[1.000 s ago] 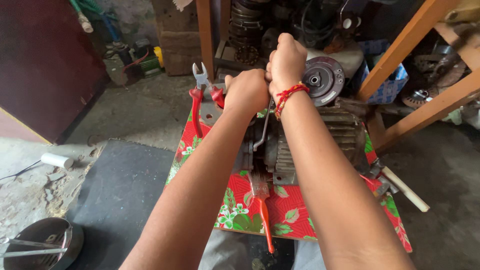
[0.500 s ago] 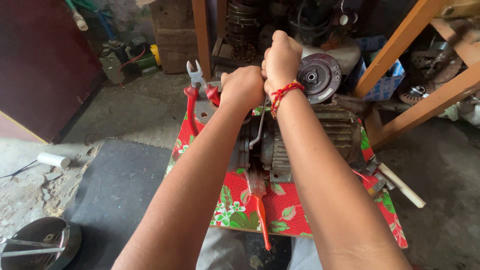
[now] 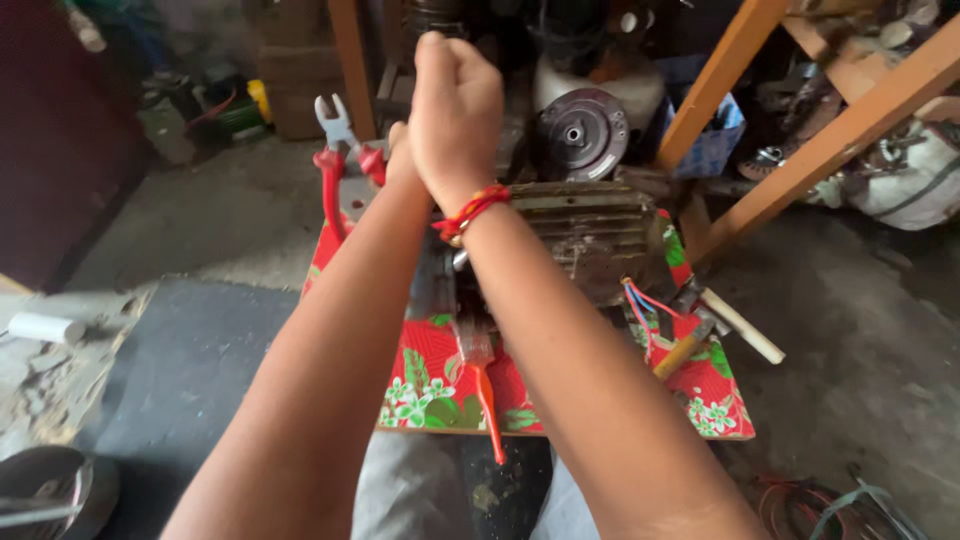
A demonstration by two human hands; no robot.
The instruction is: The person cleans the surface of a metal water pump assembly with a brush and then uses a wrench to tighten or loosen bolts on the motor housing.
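Both hands have lifted and drawn closer together above the finned grey motor [image 3: 590, 235] since a moment ago. The right hand [image 3: 455, 105] is now a raised, closed fist; what its grip holds cannot be told. The left hand [image 3: 400, 160] sits mostly hidden behind it, its grip unreadable. The motor rests on the table's red floral cloth [image 3: 440, 385]. Left of the motor lie red-handled pliers [image 3: 335, 165]; before it, a red screwdriver [image 3: 485, 385]; right of it, a wooden-handled hammer [image 3: 730, 320]. A blue box [image 3: 720, 140] stands behind the motor.
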